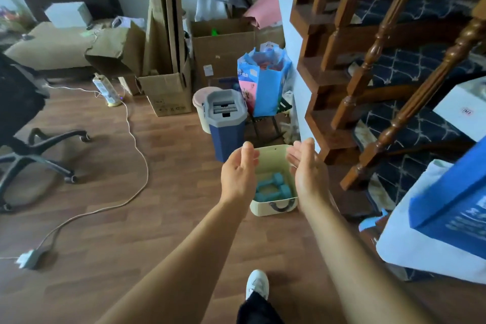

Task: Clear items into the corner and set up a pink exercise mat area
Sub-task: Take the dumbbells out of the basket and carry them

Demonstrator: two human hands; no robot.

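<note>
A pale yellow storage box (273, 205) with a dark handle sits on the wood floor below my hands, holding teal dumbbells (272, 188). My left hand (240, 172) hovers over the box's left edge and my right hand (307, 168) over its right edge. Both palms face each other with fingers apart, and neither holds anything. A rolled pink exercise mat (264, 8) leans in the far corner behind cardboard boxes.
A blue and grey bin (227, 123) and a blue bag (265, 87) stand just beyond the box. Cardboard boxes (168, 95) fill the corner. A wooden staircase (368, 87) rises on the right. An office chair (23, 123) and a cable (136, 144) lie left.
</note>
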